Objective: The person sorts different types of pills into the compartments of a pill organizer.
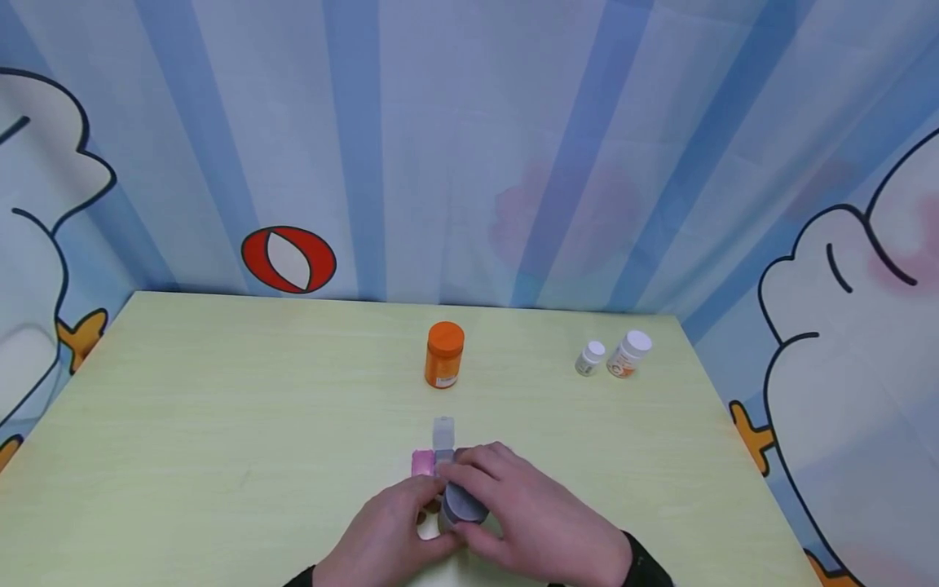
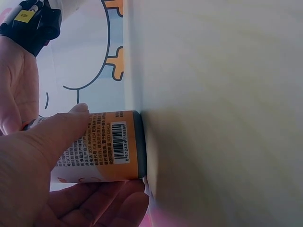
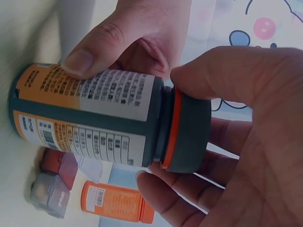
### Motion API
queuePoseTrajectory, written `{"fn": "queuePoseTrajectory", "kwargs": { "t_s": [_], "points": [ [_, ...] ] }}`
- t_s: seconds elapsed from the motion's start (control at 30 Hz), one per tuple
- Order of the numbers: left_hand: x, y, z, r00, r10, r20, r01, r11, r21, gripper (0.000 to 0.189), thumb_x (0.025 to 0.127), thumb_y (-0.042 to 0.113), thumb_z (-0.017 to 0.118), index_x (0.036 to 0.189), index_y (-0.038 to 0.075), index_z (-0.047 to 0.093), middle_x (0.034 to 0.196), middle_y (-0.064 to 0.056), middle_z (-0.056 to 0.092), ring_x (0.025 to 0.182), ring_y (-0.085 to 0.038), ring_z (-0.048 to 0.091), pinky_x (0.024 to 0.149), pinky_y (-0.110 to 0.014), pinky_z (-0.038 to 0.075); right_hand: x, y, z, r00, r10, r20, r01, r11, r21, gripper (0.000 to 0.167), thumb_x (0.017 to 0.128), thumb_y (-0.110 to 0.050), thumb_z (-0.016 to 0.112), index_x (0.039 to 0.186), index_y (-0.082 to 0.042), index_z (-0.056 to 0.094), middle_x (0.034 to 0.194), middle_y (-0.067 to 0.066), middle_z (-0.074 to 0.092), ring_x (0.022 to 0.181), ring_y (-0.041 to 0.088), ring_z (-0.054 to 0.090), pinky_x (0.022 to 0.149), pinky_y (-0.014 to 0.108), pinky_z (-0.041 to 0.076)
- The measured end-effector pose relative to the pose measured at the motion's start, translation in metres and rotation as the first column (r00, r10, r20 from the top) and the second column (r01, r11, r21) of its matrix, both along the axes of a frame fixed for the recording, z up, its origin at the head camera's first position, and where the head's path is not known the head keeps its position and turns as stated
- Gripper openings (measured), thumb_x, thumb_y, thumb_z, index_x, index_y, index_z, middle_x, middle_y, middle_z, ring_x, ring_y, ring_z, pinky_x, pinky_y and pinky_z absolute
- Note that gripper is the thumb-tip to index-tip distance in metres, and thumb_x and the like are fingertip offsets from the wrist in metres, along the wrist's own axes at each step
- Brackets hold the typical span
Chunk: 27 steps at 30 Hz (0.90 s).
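A dark grey-green bottle [image 3: 80,113] with an orange and white printed label stands upright, its base right at the tabletop. My left hand [image 1: 399,522] grips its body, thumb along the label and fingers behind it. My right hand [image 1: 535,509] holds the dark cap [image 3: 191,132] with its orange ring, thumb on one side and fingers on the other. The cap sits at the bottle's neck. Just beyond the hands lies a small pill organizer [image 1: 422,462] with pink and clear compartments. One clear lid [image 1: 443,432] is raised; my hands hide part of the organizer.
An orange bottle [image 1: 443,355] stands farther back in the middle of the table [image 1: 257,424]. Two white-capped bottles, a smaller one [image 1: 589,359] and a larger one [image 1: 628,354], are at the back right. A striped cartoon curtain [image 1: 455,147] closes off the far edge.
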State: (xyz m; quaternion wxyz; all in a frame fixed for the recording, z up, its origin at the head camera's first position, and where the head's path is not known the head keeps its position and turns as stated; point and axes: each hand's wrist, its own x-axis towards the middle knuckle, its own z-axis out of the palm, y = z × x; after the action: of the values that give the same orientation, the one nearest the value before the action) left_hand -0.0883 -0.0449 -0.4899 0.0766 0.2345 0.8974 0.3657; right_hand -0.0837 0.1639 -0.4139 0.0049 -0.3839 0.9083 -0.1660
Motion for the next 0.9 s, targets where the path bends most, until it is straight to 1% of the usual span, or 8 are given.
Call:
{"fn": "queuePoseTrajectory", "kwargs": {
  "t_s": [0.13, 0.33, 0.53, 0.67, 0.9],
  "points": [
    [0.0002, -0.0001, 0.0003, 1.000, 0.005, 0.010, -0.005, 1.000, 0.006, 0.042, 0.079, 0.056, 0.072, 0.110, 0.030, 0.061, 0.095, 0.019, 0.061, 0.086, -0.002, 0.057, 0.078, -0.026, 0.050, 0.0007, -0.0018, 0.0001, 1.000, 0.013, -0.011, -0.013, 1.000, 0.004, 0.049, 0.094, -0.038, 0.060, 0.140, -0.027, 0.047, 0.135, -0.014, 0.045, 0.123, 0.004, 0.042, 0.099, 0.023, 0.046],
    [0.0023, 0.0001, -0.0006, 1.000, 0.014, -0.010, -0.014, 1.000, 0.017, 0.040, 0.078, 0.055, 0.073, 0.108, 0.031, 0.061, 0.094, 0.019, 0.060, 0.086, -0.002, 0.058, 0.076, -0.025, 0.050, 0.0014, -0.0020, -0.0001, 1.000, 0.021, -0.023, -0.020, 1.000, 0.002, 0.050, 0.093, -0.036, 0.062, 0.140, -0.026, 0.047, 0.136, -0.014, 0.045, 0.126, 0.004, 0.041, 0.101, 0.025, 0.045],
    [0.0027, 0.0002, -0.0014, 0.999, 0.017, -0.033, -0.016, 1.000, 0.027, 0.037, 0.079, 0.055, 0.073, 0.105, 0.031, 0.061, 0.093, 0.020, 0.061, 0.085, -0.002, 0.058, 0.076, -0.025, 0.050, 0.0006, -0.0011, 0.0004, 1.000, 0.025, -0.017, -0.025, 1.000, 0.003, 0.052, 0.093, -0.036, 0.062, 0.141, -0.026, 0.046, 0.137, -0.014, 0.044, 0.125, 0.004, 0.041, 0.101, 0.025, 0.045],
    [0.0023, 0.0005, -0.0010, 1.000, 0.015, -0.025, -0.014, 1.000, 0.022, 0.038, 0.079, 0.057, 0.071, 0.104, 0.031, 0.061, 0.092, 0.020, 0.060, 0.085, -0.002, 0.058, 0.076, -0.025, 0.050, 0.0010, -0.0006, 0.0013, 1.000, 0.020, -0.004, -0.020, 1.000, 0.001, 0.053, 0.094, -0.036, 0.061, 0.143, -0.027, 0.043, 0.137, -0.014, 0.043, 0.125, 0.003, 0.041, 0.100, 0.024, 0.046],
    [0.0024, 0.0004, 0.0005, 1.000, 0.013, -0.011, -0.012, 1.000, 0.027, 0.037, 0.080, 0.059, 0.070, 0.106, 0.033, 0.060, 0.093, 0.021, 0.060, 0.086, -0.002, 0.058, 0.077, -0.025, 0.051, 0.0023, -0.0002, 0.0024, 0.999, 0.020, -0.051, -0.022, 0.999, -0.037, 0.054, 0.094, -0.035, 0.059, 0.144, -0.031, 0.039, 0.131, -0.014, 0.046, 0.118, 0.002, 0.043, 0.096, 0.020, 0.046]
  ]
}}
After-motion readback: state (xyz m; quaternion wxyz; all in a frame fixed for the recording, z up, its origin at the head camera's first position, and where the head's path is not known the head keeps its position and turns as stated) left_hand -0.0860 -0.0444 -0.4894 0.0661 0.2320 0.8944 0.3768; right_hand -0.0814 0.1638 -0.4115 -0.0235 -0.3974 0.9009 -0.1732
